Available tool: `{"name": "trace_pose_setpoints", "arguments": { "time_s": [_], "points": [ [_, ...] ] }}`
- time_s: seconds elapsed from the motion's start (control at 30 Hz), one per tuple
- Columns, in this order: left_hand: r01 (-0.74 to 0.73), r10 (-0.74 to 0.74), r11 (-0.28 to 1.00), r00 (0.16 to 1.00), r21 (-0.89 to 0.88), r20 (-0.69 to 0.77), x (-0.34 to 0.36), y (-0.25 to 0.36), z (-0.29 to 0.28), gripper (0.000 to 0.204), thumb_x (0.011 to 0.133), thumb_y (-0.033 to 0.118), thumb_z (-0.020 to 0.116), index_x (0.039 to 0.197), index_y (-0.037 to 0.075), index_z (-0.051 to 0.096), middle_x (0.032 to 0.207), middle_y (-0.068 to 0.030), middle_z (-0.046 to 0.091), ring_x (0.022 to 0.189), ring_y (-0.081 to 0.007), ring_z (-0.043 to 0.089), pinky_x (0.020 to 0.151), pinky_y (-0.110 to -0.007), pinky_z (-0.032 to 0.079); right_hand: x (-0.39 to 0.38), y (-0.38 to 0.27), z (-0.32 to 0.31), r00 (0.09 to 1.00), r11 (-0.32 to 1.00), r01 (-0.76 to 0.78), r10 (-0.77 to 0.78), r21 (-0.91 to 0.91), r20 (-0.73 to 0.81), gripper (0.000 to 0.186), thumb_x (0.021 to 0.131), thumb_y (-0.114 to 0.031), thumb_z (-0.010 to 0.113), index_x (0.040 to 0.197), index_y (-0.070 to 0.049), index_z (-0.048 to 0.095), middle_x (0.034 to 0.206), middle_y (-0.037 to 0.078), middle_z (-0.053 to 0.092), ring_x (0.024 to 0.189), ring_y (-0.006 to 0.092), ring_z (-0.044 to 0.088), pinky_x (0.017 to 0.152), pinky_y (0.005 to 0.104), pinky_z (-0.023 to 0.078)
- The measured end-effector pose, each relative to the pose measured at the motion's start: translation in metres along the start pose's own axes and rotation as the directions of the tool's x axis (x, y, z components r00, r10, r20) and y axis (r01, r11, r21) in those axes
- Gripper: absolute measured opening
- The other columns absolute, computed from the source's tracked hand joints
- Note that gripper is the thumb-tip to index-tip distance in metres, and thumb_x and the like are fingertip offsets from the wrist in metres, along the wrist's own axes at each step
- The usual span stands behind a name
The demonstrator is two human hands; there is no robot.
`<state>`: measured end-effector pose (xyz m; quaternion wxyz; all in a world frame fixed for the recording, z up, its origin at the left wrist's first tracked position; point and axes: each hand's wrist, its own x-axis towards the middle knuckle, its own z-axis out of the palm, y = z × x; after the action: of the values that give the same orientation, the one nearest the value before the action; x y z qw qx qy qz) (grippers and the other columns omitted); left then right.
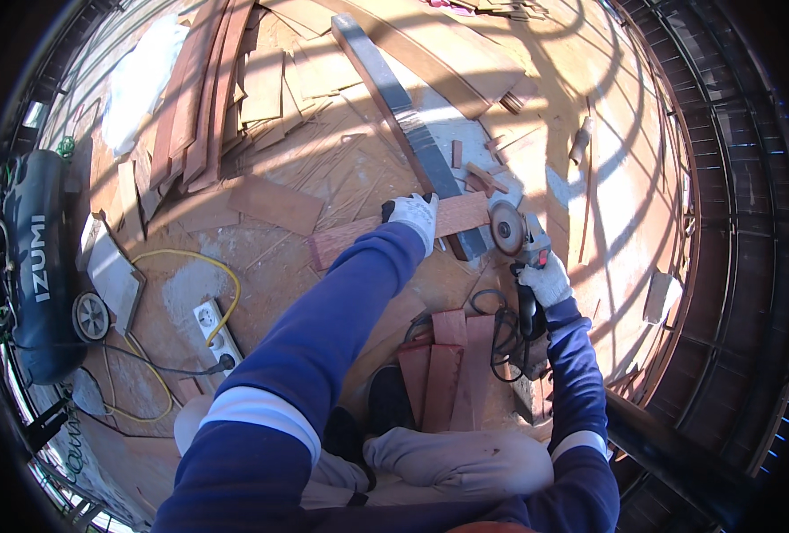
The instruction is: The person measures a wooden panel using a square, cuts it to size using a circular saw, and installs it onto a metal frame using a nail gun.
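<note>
My left hand (412, 218), in a white work glove with dark fingertips, grips a reddish wooden board (346, 242) and holds it down across a long dark beam (434, 164). My right hand (547, 281), gloved too, is closed around an angle grinder (534, 242). The grinder's round disc (506, 227) is beside the board's right end; whether it touches the wood I cannot tell. Part of the board's middle lies hidden under my left hand and sleeve.
Short reddish boards (443, 373) lie before my knees, near a black cord (501, 346). A white power strip (217, 333) with a yellow cable (235, 282) and a dark compressor tank (43, 258) are at left. Long planks (201, 98) and thin offcuts cover the far floor.
</note>
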<state>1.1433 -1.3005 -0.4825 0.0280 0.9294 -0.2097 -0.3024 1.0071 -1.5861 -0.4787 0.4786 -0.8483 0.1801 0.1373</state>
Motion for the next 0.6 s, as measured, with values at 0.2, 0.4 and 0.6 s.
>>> {"name": "trace_pose_setpoints", "arguments": {
  "time_s": [0.2,0.4,0.6],
  "points": [
    [-0.019,0.019,1.000,1.000,0.001,-0.006,0.001,-0.001,0.000,0.068,0.078,0.018,0.073,0.138,0.009,0.044,0.121,-0.0177,0.062,0.108,-0.0329,0.067,0.085,-0.047,0.054,0.003,-0.005,0.004,1.000,0.998,0.011,-0.010,-0.069,0.007,0.036,0.074,-0.008,0.070,0.109,0.000,0.063,0.091,0.004,0.068,0.080,0.0136,0.062,0.073,0.0310,0.053],
    [-0.016,0.015,1.000,1.000,0.022,0.015,0.003,-0.001,0.000,0.071,0.078,0.019,0.074,0.140,0.009,0.043,0.121,-0.0179,0.061,0.108,-0.0325,0.067,0.083,-0.048,0.055,0.005,-0.004,0.007,0.999,0.995,0.005,-0.008,-0.098,-0.032,0.034,0.074,-0.007,0.069,0.107,-0.001,0.063,0.087,0.003,0.065,0.077,0.0133,0.060,0.071,0.0308,0.053],
    [-0.034,0.033,0.999,0.998,0.013,0.047,0.004,-0.004,-0.001,0.070,0.078,0.020,0.073,0.140,0.008,0.043,0.122,-0.0183,0.062,0.108,-0.0324,0.067,0.084,-0.048,0.055,0.008,0.000,0.012,0.999,0.999,0.012,-0.010,0.050,-0.041,0.036,0.072,-0.013,0.074,0.105,-0.001,0.064,0.085,0.007,0.068,0.077,0.0175,0.063,0.073,0.0332,0.052]
  ]
}}
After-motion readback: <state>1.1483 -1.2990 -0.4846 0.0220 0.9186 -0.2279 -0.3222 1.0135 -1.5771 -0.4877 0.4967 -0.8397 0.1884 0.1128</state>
